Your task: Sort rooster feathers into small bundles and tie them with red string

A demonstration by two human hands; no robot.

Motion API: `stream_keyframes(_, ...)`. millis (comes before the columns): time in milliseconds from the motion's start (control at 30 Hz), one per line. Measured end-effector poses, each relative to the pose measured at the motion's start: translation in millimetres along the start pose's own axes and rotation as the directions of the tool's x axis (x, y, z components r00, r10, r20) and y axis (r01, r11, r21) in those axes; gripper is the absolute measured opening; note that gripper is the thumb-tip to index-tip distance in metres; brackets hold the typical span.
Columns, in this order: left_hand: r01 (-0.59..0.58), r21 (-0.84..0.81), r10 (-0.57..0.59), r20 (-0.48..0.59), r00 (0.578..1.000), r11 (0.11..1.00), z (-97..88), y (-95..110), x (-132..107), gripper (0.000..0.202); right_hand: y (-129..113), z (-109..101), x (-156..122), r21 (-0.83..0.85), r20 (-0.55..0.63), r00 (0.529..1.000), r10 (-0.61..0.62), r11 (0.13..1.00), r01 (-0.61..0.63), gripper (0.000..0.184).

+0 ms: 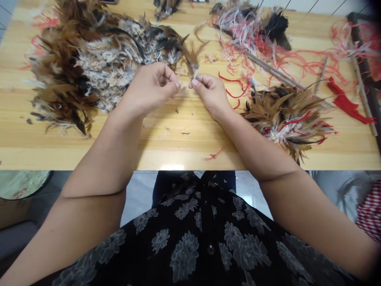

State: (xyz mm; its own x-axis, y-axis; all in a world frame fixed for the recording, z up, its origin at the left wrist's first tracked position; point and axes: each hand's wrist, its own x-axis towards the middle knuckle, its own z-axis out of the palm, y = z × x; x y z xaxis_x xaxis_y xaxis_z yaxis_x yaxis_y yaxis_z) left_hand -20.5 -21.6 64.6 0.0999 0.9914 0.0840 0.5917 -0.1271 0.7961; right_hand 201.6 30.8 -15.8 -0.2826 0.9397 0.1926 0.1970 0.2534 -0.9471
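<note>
Between thumb and fingers, my right hand (210,93) pinches a small bunch of brown feathers (192,59) by its pale lower end, tips pointing away from me. My left hand (156,85) is a little to the left, its thumb and fingers pressed together. Whatever those fingers hold is too small to make out; a faint whitish wisp shows near them. Close behind the left hand lies a large heap of brown, black and whitish feathers (107,59). Near my right forearm rests a pile of brown feather bunches (285,115) with red ties.
Tangled white and red strings (238,28) lie at the back right, beside thin sticks (274,71) and a strip of red cloth (348,101). A dark frame (364,71) stands at the right edge. Small feather scraps dot the wooden table (166,153).
</note>
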Motion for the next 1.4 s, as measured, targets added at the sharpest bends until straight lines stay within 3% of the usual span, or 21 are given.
stream_keyframes(133,-0.086,-0.265,0.082,-0.025,0.996,0.960,15.0,-27.9,13.3,0.043,4.4,1.4,1.4,0.035,0.030,0.999,-0.011,0.999,0.010,0.065)
stream_keyframes(400,-0.134,-0.436,0.112,-0.074,0.991,0.890,30.1,-53.2,26.1,0.053,5.6,4.5,2.4,0.071,0.014,1.000,-0.013,0.997,0.012,0.058)
stream_keyframes(567,-0.139,-0.450,0.099,-0.110,0.989,0.882,33.7,-53.0,27.2,0.048,8.3,3.1,4.0,0.026,-0.077,0.997,0.013,1.000,-0.011,0.040)
stream_keyframes(700,-0.165,-0.415,0.116,-0.139,0.983,0.895,31.5,-55.4,28.7,0.040,5.2,0.7,2.4,-0.047,-0.157,0.987,-0.033,0.999,0.026,0.032)
stream_keyframes(867,-0.261,-0.261,0.201,-0.235,0.951,0.929,35.0,-59.8,33.8,0.039,1.0,-1.0,0.3,-0.051,-0.111,0.993,-0.052,0.998,0.046,0.033)
stream_keyframes(1100,-0.219,-0.367,0.200,-0.089,0.976,0.904,44.2,-58.5,32.9,0.034,6.0,2.6,1.4,0.011,-0.062,0.996,-0.063,0.998,0.064,0.049)
stream_keyframes(1233,-0.196,-0.390,0.194,-0.045,0.980,0.900,46.8,-62.3,30.5,0.043,10.2,5.3,1.8,-0.014,-0.063,0.990,-0.123,0.992,0.122,0.058)
stream_keyframes(1400,-0.162,-0.427,0.152,-0.057,0.987,0.890,47.8,-60.6,26.4,0.050,-3.9,3.5,-3.5,-0.064,-0.076,0.994,-0.076,0.995,0.071,0.059)
